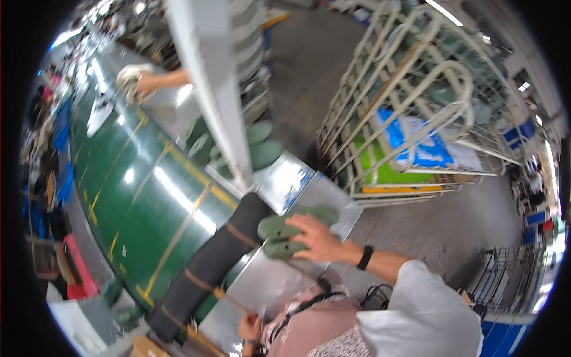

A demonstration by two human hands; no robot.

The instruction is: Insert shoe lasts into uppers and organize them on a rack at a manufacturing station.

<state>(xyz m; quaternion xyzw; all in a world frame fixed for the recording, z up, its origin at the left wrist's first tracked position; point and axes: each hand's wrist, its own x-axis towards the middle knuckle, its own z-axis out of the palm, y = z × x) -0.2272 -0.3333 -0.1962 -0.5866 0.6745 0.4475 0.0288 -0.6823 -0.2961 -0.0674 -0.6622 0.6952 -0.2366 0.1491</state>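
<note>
My right hand (318, 238), a black band at its wrist, grips a pair of green shoe soles (276, 228). The soles lie over the metal ledge (285, 278) beside the belt, with the fingers across their near ends. Another green sole shows partly behind them. My left hand (251, 326) is low in the view, close to my body, its fingers curled. Whatever it may hold is hidden. Between the ledge and the green belt (172, 208) runs a dark padded roll (208, 262) tied with brown cord. More green soles (266, 153) are heaped beyond the upright post.
A pale metal post (217, 89) rises past the roll. On the right stands a wire cage cart (410, 101) with green items and blue and lime packages. Across the far belt end, another person's hand (147, 82) holds a whitish bundle (128, 83). A white piece (100, 113) lies on the belt.
</note>
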